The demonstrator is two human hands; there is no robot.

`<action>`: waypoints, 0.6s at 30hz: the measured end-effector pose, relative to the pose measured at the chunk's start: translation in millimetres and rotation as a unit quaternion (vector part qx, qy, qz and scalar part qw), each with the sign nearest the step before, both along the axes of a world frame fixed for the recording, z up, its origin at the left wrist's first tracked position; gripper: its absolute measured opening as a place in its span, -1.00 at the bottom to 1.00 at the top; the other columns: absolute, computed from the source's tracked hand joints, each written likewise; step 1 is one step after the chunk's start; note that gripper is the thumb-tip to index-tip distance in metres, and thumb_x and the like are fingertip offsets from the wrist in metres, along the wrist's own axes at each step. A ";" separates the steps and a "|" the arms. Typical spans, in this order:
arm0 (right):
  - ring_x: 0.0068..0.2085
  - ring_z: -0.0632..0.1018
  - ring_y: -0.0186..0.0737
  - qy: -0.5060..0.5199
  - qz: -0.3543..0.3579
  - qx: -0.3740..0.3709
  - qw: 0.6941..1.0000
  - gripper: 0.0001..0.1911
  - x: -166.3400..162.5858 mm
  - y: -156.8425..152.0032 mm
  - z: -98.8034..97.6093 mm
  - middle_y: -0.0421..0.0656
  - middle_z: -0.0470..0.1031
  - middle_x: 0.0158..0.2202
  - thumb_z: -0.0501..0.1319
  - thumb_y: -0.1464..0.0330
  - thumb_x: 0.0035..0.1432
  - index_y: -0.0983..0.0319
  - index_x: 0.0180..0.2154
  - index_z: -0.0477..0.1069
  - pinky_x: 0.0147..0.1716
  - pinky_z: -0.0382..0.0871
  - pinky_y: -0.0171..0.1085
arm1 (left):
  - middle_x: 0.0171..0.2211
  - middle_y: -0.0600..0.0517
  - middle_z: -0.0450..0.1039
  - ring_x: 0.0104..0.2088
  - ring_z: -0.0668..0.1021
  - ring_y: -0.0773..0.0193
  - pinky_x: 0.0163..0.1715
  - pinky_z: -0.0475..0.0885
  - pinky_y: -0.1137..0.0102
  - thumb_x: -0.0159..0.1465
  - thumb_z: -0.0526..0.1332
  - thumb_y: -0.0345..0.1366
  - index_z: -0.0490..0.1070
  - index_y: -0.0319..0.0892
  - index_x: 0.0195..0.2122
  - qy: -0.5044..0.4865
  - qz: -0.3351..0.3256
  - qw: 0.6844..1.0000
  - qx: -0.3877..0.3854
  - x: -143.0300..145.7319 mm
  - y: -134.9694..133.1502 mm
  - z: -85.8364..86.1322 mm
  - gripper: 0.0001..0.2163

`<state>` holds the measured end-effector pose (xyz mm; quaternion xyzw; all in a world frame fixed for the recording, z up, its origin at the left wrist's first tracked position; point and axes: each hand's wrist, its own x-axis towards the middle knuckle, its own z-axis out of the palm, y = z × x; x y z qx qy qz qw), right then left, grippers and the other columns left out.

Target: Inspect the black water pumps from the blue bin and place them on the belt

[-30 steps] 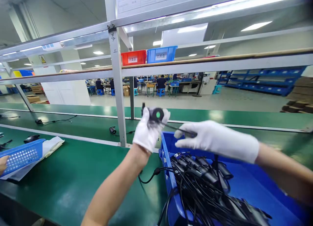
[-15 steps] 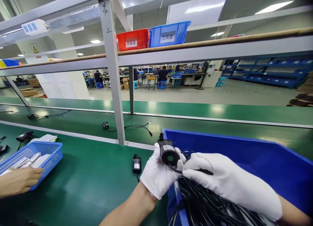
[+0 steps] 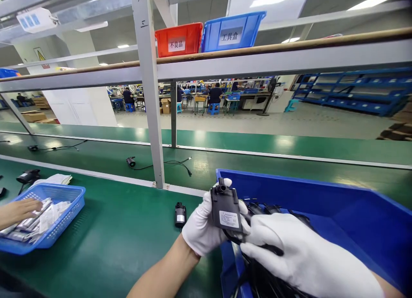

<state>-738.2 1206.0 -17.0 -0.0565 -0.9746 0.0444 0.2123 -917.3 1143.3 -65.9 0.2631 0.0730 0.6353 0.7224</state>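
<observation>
My white-gloved left hand (image 3: 201, 229) is closed around a small black pump (image 3: 227, 207), holding it upright with its spout on top and its white label facing me. Beneath the pump, the gloved fingers of my right hand (image 3: 289, 250) pinch its black cable (image 3: 232, 237). Both hands are over the left part of a deep blue bin (image 3: 350, 216), where tangled black cables (image 3: 267, 276) and more black pumps lie, partly hidden by my right hand. Another black pump (image 3: 180, 215) stands on the green table, just left of my left hand.
At the left, another person's hand (image 3: 19, 213) reaches into a light blue basket (image 3: 66, 225) of wrapped pieces. A grey post (image 3: 150, 117) rises behind the table. Beyond the divider lies a pump with a cable (image 3: 131, 162). Red (image 3: 179, 40) and blue (image 3: 232, 31) boxes sit on the overhead shelf.
My left hand has turned the pump, so its label side now faces me instead of its round end. The other person's hand has moved further into the basket.
</observation>
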 end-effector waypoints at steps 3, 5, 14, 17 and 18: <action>-0.49 0.40 -0.33 -0.009 -0.007 -0.001 1.000 -0.65 0.2 1.1 -3.8 -0.26 0.41 -0.51 0.15 0.24 0.43 0.19 -0.44 0.38 -0.45 0.17 -0.31 | -0.12 -0.12 0.56 -0.30 0.69 0.13 -0.39 0.56 0.39 0.24 0.33 0.18 0.32 0.02 0.30 0.025 0.022 0.999 0.034 -1.6 -0.2 -1.8 -0.33; -0.47 0.43 -0.31 -0.018 -0.011 -0.029 0.999 -0.71 0.7 3.2 -5.9 -0.25 0.45 -0.48 0.16 0.26 0.41 0.18 -0.40 0.43 -0.44 0.20 -0.30 | -0.12 -0.13 0.57 -0.30 0.69 0.13 -0.37 0.56 0.37 0.27 0.31 0.15 0.32 0.00 0.30 0.045 0.043 0.997 0.052 -3.3 -0.9 -1.2 -0.36; -0.40 0.51 -0.30 0.013 -0.089 -0.205 0.975 -0.70 -1.2 -2.0 16.0 -0.24 0.50 -0.39 0.06 0.22 0.45 0.15 -0.35 0.36 -0.34 0.41 -0.31 | -0.09 -0.09 0.54 -0.25 0.66 0.16 -0.20 0.53 0.28 0.32 0.27 0.13 0.21 0.02 0.40 0.142 0.135 0.978 0.068 -16.4 -7.5 8.8 -0.32; -0.37 0.56 -0.23 0.039 -0.091 -0.235 0.967 -0.64 2.9 1.5 13.6 -0.19 0.54 -0.37 0.01 0.17 0.47 0.14 -0.34 0.38 -0.32 0.48 -0.27 | -0.02 -0.11 0.53 -0.13 0.63 0.14 0.00 0.50 0.20 0.29 0.32 0.13 0.11 0.00 0.45 0.240 0.176 0.953 0.054 -15.0 -11.9 13.2 -0.22; -0.31 0.60 -0.17 0.057 -0.094 -0.240 0.965 -0.62 5.1 5.1 8.9 -0.14 0.58 -0.31 -0.02 0.13 0.47 0.14 -0.30 0.41 -0.26 0.52 -0.23 | 0.01 -0.11 0.53 -0.07 0.61 0.12 0.07 0.47 0.19 0.25 0.38 0.08 0.04 -0.01 0.47 0.292 0.208 0.932 0.049 -13.2 -13.5 13.8 -0.15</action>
